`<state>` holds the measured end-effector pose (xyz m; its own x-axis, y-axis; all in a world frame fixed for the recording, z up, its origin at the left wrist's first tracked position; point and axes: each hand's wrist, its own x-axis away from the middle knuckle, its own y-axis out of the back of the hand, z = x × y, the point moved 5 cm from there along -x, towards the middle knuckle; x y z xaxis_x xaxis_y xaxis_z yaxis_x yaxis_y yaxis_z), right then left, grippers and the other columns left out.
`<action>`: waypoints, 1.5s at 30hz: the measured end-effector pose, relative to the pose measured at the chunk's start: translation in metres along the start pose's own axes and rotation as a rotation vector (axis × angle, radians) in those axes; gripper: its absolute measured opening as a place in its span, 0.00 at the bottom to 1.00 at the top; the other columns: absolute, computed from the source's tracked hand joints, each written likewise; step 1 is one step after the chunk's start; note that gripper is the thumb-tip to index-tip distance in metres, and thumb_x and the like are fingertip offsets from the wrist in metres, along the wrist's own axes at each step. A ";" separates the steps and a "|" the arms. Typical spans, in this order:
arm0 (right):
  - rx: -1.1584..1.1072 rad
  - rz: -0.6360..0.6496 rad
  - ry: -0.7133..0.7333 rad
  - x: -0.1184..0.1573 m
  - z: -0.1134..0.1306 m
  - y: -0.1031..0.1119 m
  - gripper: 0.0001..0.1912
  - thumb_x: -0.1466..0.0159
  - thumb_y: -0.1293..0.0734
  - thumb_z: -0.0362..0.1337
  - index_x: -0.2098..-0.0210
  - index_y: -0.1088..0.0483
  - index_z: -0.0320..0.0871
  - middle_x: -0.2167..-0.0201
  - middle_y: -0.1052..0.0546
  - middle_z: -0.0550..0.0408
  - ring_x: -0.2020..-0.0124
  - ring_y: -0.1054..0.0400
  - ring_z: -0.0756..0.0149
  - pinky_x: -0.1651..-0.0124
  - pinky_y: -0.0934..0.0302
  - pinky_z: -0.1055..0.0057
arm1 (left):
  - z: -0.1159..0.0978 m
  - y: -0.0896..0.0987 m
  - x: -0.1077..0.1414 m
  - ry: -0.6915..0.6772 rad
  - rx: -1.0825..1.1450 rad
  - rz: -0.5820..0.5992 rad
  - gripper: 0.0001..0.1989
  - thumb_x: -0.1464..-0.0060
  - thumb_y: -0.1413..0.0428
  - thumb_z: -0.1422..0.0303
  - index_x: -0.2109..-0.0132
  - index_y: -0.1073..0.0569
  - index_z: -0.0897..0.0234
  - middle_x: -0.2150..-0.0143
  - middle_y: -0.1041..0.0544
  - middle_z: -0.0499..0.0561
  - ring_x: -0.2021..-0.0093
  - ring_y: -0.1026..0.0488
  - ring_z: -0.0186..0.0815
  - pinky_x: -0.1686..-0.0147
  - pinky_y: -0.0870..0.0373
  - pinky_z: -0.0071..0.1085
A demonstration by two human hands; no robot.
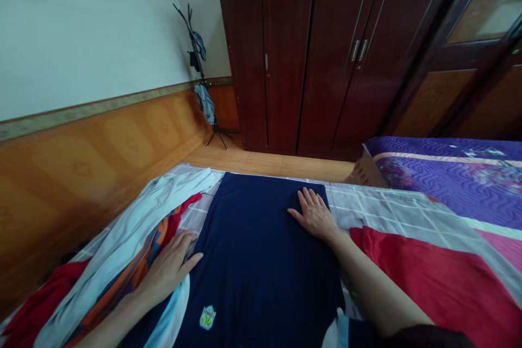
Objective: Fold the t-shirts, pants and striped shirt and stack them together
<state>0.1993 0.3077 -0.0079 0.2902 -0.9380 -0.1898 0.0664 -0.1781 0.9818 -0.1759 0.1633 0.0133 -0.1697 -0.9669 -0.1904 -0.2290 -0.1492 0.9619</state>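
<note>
Nearest you, a small green-and-white badge (207,317) sits on the lower part of the navy garment (253,261), which lies flat and lengthwise on the bed. Your left hand (167,266) is open with its fingers spread, gripping nothing, and rests on a pale blue and orange printed garment (122,250) just beside the navy garment's left edge. Your right hand (314,216) is also open, pressing palm-down on the navy garment's upper right area, with the fingertips close to its far edge. A red cloth (41,296) lies beyond the printed garment at the left, against the wooden wall panelling (101,163). To the right, a crimson cloth (432,277) lies on a grey checked sheet (391,201), which extends beneath the navy garment. Farther on, you have a purple quilted bedspread (444,179) and a cardboard box (366,171) beside it. Past the bed's end are the wood-look floor (261,162), a black coat stand (199,65) hung with clothes, and a dark wooden wardrobe (310,54).
</note>
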 end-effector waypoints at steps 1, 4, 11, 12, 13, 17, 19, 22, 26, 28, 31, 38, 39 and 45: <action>-0.001 -0.002 0.002 0.000 0.000 0.000 0.44 0.37 0.52 0.61 0.37 0.48 0.30 0.35 0.48 0.37 0.34 0.58 0.47 0.36 0.59 0.56 | -0.001 0.004 0.007 0.032 0.017 -0.015 0.15 0.43 0.50 0.56 0.56 0.30 0.61 0.50 0.28 0.55 0.47 0.32 0.43 0.47 0.35 0.40; -0.006 -0.010 0.002 0.000 0.000 -0.001 0.43 0.37 0.52 0.60 0.37 0.48 0.29 0.36 0.47 0.37 0.35 0.57 0.46 0.36 0.60 0.55 | 0.001 0.015 0.017 0.100 0.023 0.001 0.10 0.43 0.50 0.59 0.67 0.33 0.60 0.59 0.28 0.52 0.55 0.29 0.41 0.54 0.33 0.37; -0.022 -0.026 0.001 -0.002 -0.002 -0.003 0.43 0.37 0.51 0.60 0.37 0.48 0.31 0.36 0.46 0.38 0.35 0.56 0.47 0.37 0.60 0.56 | -0.005 0.030 0.024 0.140 -0.048 0.013 0.10 0.43 0.52 0.62 0.60 0.31 0.62 0.59 0.26 0.53 0.55 0.29 0.42 0.54 0.35 0.38; -0.023 -0.026 0.002 -0.002 -0.002 -0.003 0.42 0.37 0.52 0.60 0.37 0.47 0.31 0.36 0.46 0.38 0.35 0.56 0.47 0.37 0.60 0.56 | -0.008 0.029 0.028 0.108 -0.048 0.009 0.13 0.42 0.52 0.61 0.55 0.31 0.62 0.54 0.27 0.54 0.51 0.30 0.43 0.50 0.36 0.39; -0.024 -0.026 0.002 -0.001 -0.002 -0.003 0.42 0.37 0.52 0.60 0.37 0.47 0.31 0.36 0.46 0.38 0.35 0.56 0.47 0.37 0.60 0.56 | -0.010 0.027 0.032 0.082 -0.049 0.011 0.17 0.42 0.51 0.59 0.50 0.32 0.61 0.50 0.28 0.54 0.48 0.32 0.43 0.48 0.37 0.40; -0.020 -0.031 0.010 -0.001 -0.001 -0.003 0.42 0.36 0.52 0.59 0.37 0.48 0.31 0.36 0.46 0.38 0.35 0.56 0.48 0.37 0.60 0.56 | -0.004 0.027 0.048 0.107 -0.099 0.055 0.18 0.41 0.52 0.58 0.49 0.31 0.61 0.51 0.26 0.54 0.49 0.31 0.43 0.48 0.37 0.41; -0.016 -0.033 0.016 -0.001 -0.001 -0.003 0.41 0.36 0.52 0.58 0.37 0.48 0.31 0.36 0.46 0.37 0.35 0.56 0.47 0.37 0.60 0.55 | 0.000 0.032 0.052 0.161 -0.157 0.081 0.14 0.40 0.53 0.61 0.55 0.28 0.62 0.57 0.24 0.54 0.53 0.28 0.43 0.51 0.35 0.41; -0.009 -0.037 0.022 -0.002 -0.001 -0.003 0.40 0.36 0.52 0.57 0.37 0.48 0.31 0.36 0.46 0.37 0.35 0.56 0.47 0.37 0.60 0.55 | -0.005 0.043 0.059 0.237 -0.275 0.032 0.15 0.39 0.56 0.66 0.58 0.27 0.64 0.60 0.24 0.56 0.56 0.28 0.45 0.53 0.35 0.43; 0.012 -0.038 0.027 -0.002 -0.001 -0.002 0.39 0.35 0.51 0.56 0.37 0.47 0.30 0.37 0.45 0.36 0.36 0.55 0.47 0.38 0.59 0.55 | -0.028 0.036 0.072 0.025 -0.240 0.013 0.19 0.40 0.54 0.61 0.44 0.33 0.60 0.42 0.32 0.54 0.42 0.36 0.44 0.42 0.45 0.44; 0.026 -0.037 0.027 -0.001 0.001 0.001 0.38 0.35 0.50 0.55 0.38 0.47 0.30 0.37 0.45 0.36 0.36 0.54 0.46 0.38 0.58 0.55 | -0.030 0.028 0.080 -0.038 -0.209 0.048 0.21 0.40 0.53 0.60 0.41 0.35 0.58 0.38 0.36 0.52 0.39 0.40 0.43 0.39 0.49 0.44; 0.046 -0.030 0.023 0.001 0.005 0.007 0.36 0.34 0.49 0.53 0.38 0.46 0.30 0.37 0.43 0.36 0.37 0.52 0.46 0.39 0.56 0.55 | -0.029 0.032 0.089 0.049 -0.209 0.008 0.22 0.40 0.53 0.61 0.41 0.35 0.61 0.39 0.35 0.55 0.38 0.41 0.46 0.38 0.51 0.49; 0.084 -0.009 0.036 0.019 0.032 0.051 0.30 0.35 0.44 0.45 0.38 0.45 0.33 0.35 0.48 0.37 0.35 0.57 0.46 0.37 0.61 0.50 | -0.121 0.059 0.121 -0.425 0.173 0.271 0.21 0.42 0.47 0.58 0.43 0.33 0.57 0.43 0.31 0.52 0.42 0.37 0.43 0.41 0.41 0.41; 0.075 -0.008 0.064 0.030 0.041 0.060 0.30 0.35 0.43 0.44 0.38 0.44 0.34 0.35 0.49 0.39 0.34 0.59 0.47 0.37 0.61 0.51 | -0.125 0.059 0.128 -0.437 0.207 0.301 0.21 0.43 0.46 0.57 0.45 0.32 0.57 0.45 0.30 0.52 0.44 0.35 0.43 0.43 0.39 0.40; -0.325 0.170 0.328 0.171 0.121 0.117 0.30 0.37 0.41 0.53 0.42 0.37 0.42 0.39 0.38 0.43 0.40 0.43 0.50 0.41 0.46 0.52 | -0.103 0.041 0.154 -0.399 0.280 0.406 0.42 0.52 0.41 0.50 0.35 0.47 0.55 0.42 0.33 0.56 0.44 0.35 0.47 0.46 0.35 0.40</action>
<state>0.1411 0.0907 0.0755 0.6043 -0.7935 -0.0716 0.2715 0.1206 0.9548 -0.1126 -0.0128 0.0433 -0.6278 -0.7754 0.0682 -0.3039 0.3249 0.8956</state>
